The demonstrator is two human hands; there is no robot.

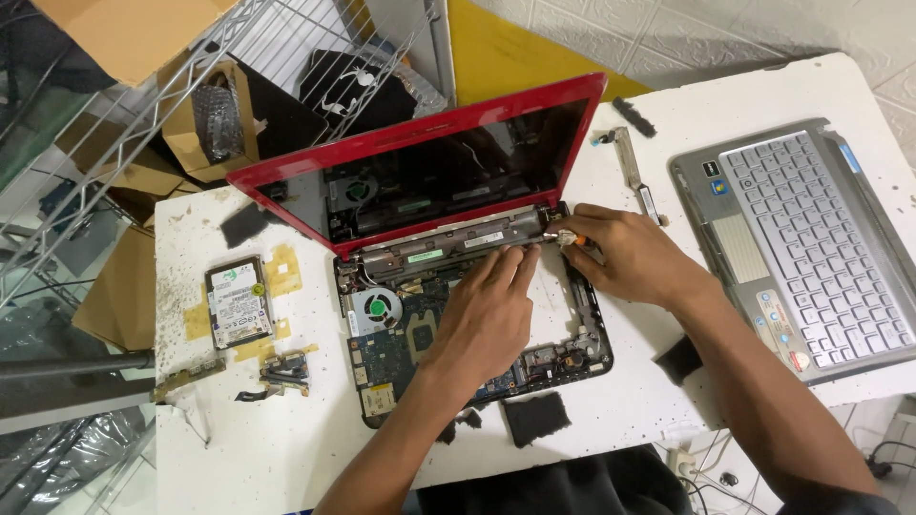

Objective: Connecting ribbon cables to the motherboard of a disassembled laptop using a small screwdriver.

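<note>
Head view: right hand (625, 256) hides its orange-tipped tool (571, 239).

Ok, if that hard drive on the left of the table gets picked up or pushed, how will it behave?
The hard drive looks like a flat metal slab, so probably stiff and heavy for its size. Lying flat on the table, it should slide rather than roll or tip. Yellow tape beneath it may make it stick. Likely fragile if dropped.
</note>
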